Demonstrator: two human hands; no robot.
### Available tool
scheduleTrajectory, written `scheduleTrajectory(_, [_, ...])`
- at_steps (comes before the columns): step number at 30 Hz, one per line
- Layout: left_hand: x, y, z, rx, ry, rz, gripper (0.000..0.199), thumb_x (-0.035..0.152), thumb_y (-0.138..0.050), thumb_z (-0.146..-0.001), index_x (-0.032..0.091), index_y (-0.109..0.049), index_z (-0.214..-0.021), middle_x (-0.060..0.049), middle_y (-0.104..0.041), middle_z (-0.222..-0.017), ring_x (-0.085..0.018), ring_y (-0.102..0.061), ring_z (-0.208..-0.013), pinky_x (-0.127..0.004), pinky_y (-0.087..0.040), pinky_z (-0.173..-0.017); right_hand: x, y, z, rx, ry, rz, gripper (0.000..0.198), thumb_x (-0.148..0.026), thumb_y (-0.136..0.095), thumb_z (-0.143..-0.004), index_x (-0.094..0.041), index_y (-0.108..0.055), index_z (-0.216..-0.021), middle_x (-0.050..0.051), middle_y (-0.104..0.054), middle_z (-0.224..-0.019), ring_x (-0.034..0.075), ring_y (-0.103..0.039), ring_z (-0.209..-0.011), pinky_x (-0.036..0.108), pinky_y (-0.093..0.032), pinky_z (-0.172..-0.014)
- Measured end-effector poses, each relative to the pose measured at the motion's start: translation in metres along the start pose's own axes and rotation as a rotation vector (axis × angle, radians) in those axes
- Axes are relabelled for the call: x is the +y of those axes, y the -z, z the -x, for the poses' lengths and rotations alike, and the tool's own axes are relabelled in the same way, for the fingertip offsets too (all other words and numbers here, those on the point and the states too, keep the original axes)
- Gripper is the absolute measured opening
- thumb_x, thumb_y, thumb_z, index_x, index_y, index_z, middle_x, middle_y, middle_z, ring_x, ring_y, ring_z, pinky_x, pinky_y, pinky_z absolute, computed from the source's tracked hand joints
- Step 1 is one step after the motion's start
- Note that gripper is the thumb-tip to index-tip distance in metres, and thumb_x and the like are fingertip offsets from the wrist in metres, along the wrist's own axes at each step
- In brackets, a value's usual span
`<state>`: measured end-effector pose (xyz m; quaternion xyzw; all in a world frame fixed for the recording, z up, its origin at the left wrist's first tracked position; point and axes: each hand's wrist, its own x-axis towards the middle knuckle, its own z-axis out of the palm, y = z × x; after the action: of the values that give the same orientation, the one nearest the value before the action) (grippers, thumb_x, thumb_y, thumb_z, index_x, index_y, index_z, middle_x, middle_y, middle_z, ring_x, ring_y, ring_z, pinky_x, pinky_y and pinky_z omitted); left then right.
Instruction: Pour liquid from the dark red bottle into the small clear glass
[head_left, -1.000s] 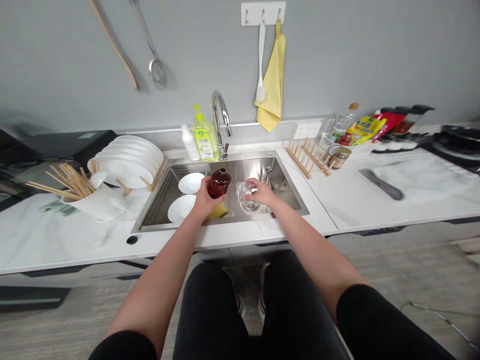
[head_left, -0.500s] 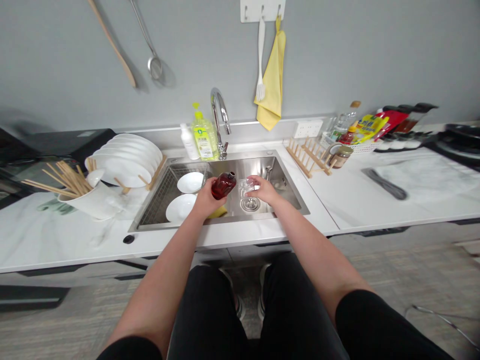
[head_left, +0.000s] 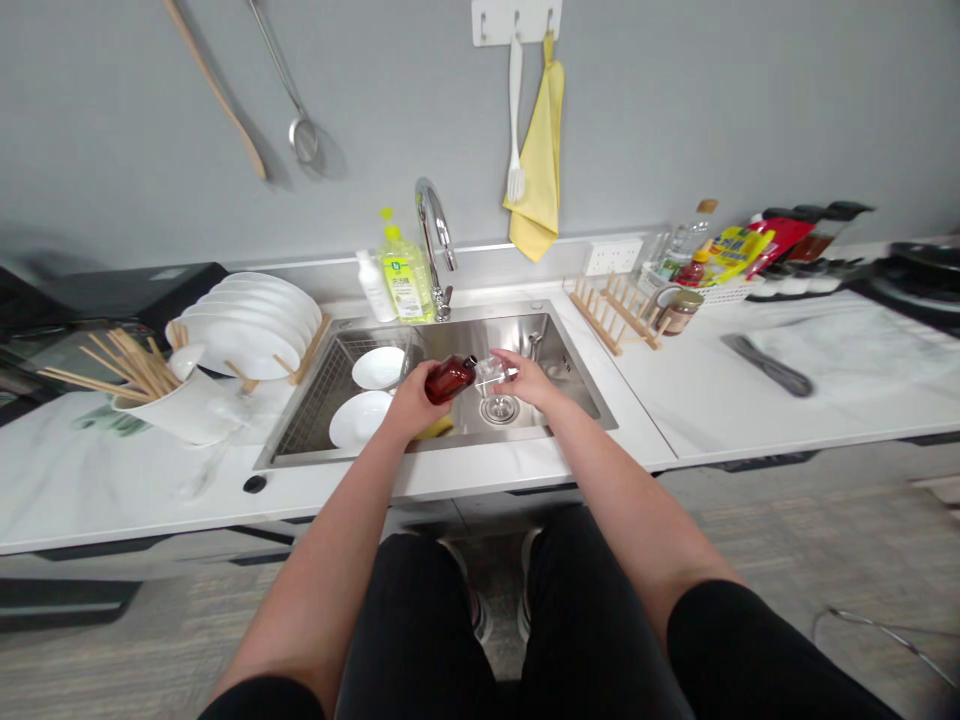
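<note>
My left hand [head_left: 418, 402] is closed around a dark red bottle [head_left: 451, 380] with an uncapped-looking neck. The bottle is tilted, its mouth pointing right. In my right hand [head_left: 527, 380] is a clear glass [head_left: 491, 374], held just right of the bottle's mouth. Whether any liquid runs between them is too small to tell. Both hands are over the steel sink [head_left: 484, 437], with the round drain [head_left: 499, 409] below the glass. A yellow cloth [head_left: 435, 428] lies partly hidden under my left hand.
Two white bowls [head_left: 361, 418] rest in the sink's left side by a wire basket [head_left: 322, 380]. Behind stand the faucet [head_left: 435, 240] and a yellow-green soap bottle [head_left: 405, 280]. Stacked plates [head_left: 247, 330] and a chopstick holder [head_left: 180, 408] are left; a wooden rack [head_left: 615, 315] is right.
The red bottle has tipped further toward the right, its mouth now lower and close to the glass. The glass has tilted slightly toward the bottle. The view has shifted slightly.
</note>
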<state>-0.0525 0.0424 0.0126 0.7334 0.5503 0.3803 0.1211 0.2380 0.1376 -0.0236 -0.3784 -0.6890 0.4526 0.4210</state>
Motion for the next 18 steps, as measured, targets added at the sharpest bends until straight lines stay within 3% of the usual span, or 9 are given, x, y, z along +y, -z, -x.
scheduleTrajectory(18, [-0.0037, 0.0001, -0.0011, 0.038, -0.039, -0.082, 0.074, 0.021, -0.081, -0.074, 0.025, -0.061, -0.145, -0.012, -0.073, -0.144, -0.036, -0.072, -0.130, -0.055, -0.059, -0.117, -0.0045, 0.0033, 0.0023, -0.016, -0.005, 0.088, 0.092, -0.030, -0.103, -0.063, -0.028, -0.075, -0.150, 0.006, -0.079, -0.135, 0.027, -0.073, -0.118, 0.041, -0.060, -0.107])
